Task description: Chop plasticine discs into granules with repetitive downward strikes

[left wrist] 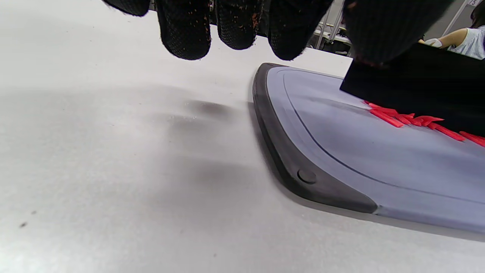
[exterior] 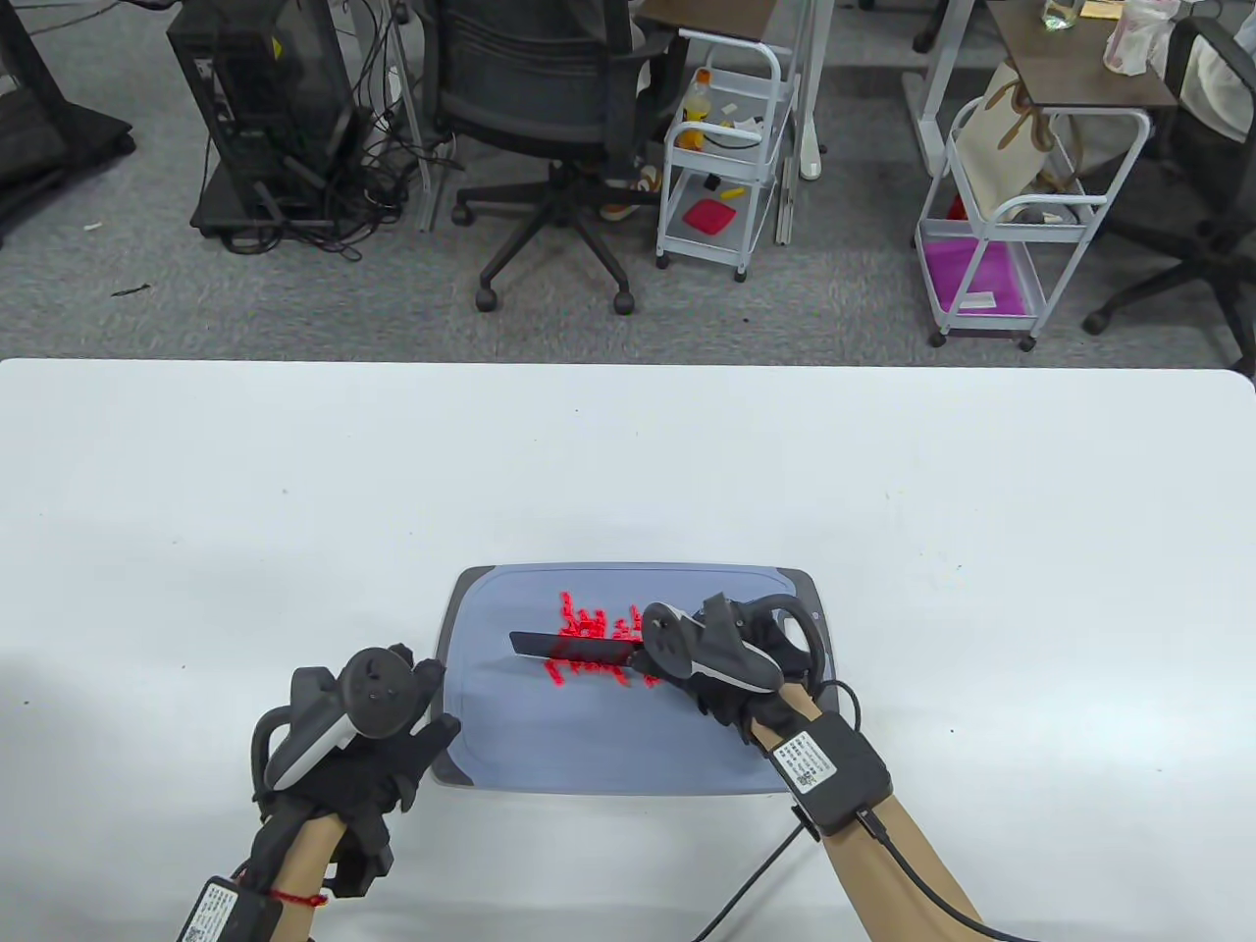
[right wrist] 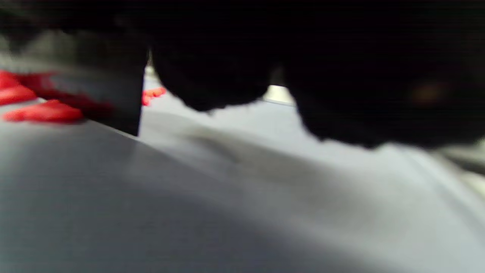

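Red plasticine pieces (exterior: 589, 643) lie in a loose pile in the middle of a grey-blue cutting board (exterior: 510, 726). My right hand (exterior: 731, 672) grips the handle of a dark knife (exterior: 569, 645) whose blade lies low across the pile, pointing left. The blade (left wrist: 416, 91) and red strips (left wrist: 398, 119) also show in the left wrist view, and the blade's heel (right wrist: 110, 98) in the blurred right wrist view. My left hand (exterior: 392, 726) rests at the board's left front corner, thumb on its dark rim; its fingers (left wrist: 185, 30) hang above the white table.
The white table (exterior: 245, 549) surrounds the board. The board's dark rubber edge (left wrist: 280, 151) is raised slightly. A cable (exterior: 756, 873) runs from my right wrist towards the table's front edge. Chairs and carts stand on the floor beyond the table.
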